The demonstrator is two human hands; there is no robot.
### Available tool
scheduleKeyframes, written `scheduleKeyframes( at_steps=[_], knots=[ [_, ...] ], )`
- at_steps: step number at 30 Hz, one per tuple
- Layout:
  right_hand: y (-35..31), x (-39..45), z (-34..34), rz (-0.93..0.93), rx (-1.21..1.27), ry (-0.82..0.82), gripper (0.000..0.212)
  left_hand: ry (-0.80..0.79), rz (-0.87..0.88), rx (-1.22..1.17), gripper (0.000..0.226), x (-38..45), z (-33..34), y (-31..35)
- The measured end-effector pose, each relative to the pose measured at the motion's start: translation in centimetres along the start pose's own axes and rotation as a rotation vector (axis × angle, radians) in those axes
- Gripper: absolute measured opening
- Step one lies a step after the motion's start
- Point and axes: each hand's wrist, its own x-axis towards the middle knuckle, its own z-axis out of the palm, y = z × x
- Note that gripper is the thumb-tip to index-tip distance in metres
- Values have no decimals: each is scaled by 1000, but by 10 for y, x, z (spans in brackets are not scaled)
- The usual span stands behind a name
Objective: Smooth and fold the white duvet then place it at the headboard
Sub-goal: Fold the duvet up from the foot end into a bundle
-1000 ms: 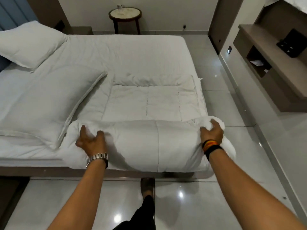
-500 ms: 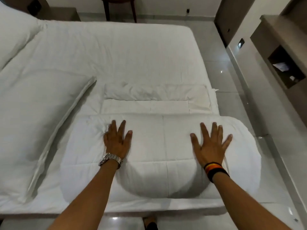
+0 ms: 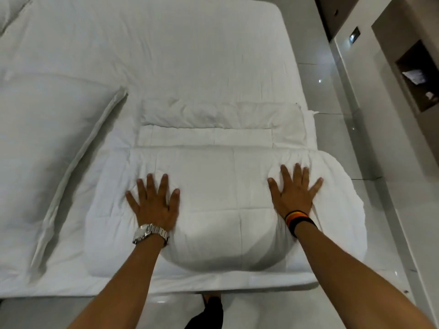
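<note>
Duvet [image 3: 228, 186]: white, folded into a thick bundle, lower centre of frame, on the bed [image 3: 166, 55] near its bottom edge. Left hand [image 3: 154, 203]: flat, fingers spread, pressing the bundle's left part; watch [image 3: 149, 233] on wrist. Right hand [image 3: 294, 193]: flat, fingers spread, pressing its right part; striped wristband [image 3: 299, 219]. Pillow [image 3: 47, 150]: centre left.

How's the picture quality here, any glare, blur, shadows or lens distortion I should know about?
Head view: wide-angle bending curves the bed edge and bulges the folded duvet; small bright glare spots sit on the glossy floor tiles; the left hand looks slightly motion-smeared, the right hand sharper; soft shadow lies under the duvet's near fold; the whites are bright, so the pillow shows little detail.
</note>
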Motion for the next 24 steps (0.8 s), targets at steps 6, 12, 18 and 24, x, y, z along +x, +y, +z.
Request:
scheduleKeyframes(
  at_steps=[6, 12, 18, 24],
  knots=[
    [28, -137, -6, 394, 332, 53, 86, 104, -498, -436, 94, -123, -9, -37],
    [13, -187, 19, 796, 963, 11, 115, 95, -866, -1100, 116, -153, 3, -18],
    [-23, -119, 3, 912, 1104, 139, 121, 215, -1049, -1180, 131, -82, -2, 8],
    [-43, -61, 23, 856, 979, 289, 116, 273, -1120, -1075, 136, -35, 20, 23]
  ],
)
